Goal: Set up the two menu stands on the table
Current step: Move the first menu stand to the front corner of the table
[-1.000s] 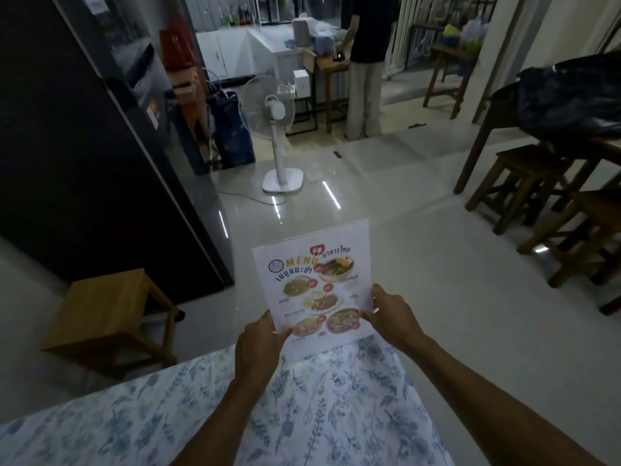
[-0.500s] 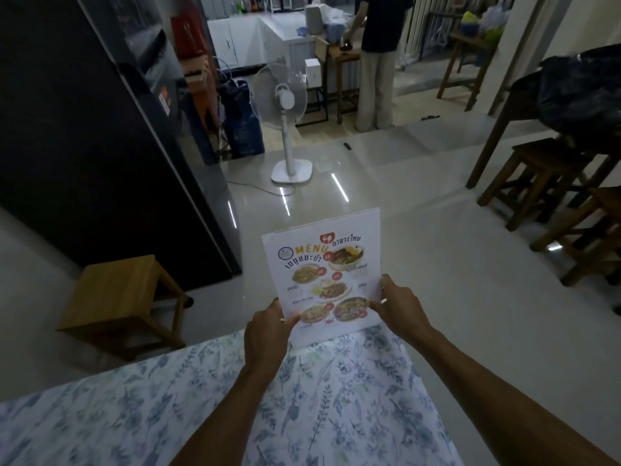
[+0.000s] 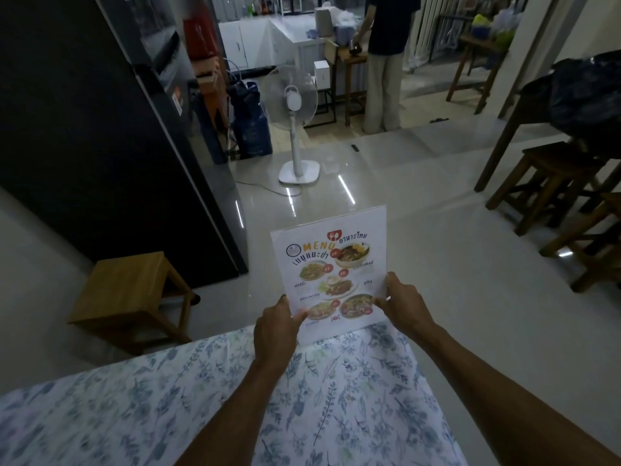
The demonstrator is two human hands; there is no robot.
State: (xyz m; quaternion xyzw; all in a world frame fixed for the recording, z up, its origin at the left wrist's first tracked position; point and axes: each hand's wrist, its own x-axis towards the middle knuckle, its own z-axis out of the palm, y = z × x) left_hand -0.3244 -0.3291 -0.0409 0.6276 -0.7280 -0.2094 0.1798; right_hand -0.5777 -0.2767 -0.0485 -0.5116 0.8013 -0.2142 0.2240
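"MENU" stand (image 3: 331, 270) nearer, unreleased

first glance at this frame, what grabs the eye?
The bright white menu stand with colourful food photos dominates the centre, held upright at the far edge of the blue floral tablecloth, its lower corners pinched by the left hand and the right hand. Beyond it, a white pedestal fan stands on the glossy floor, and a large black cabinet fills the left side.
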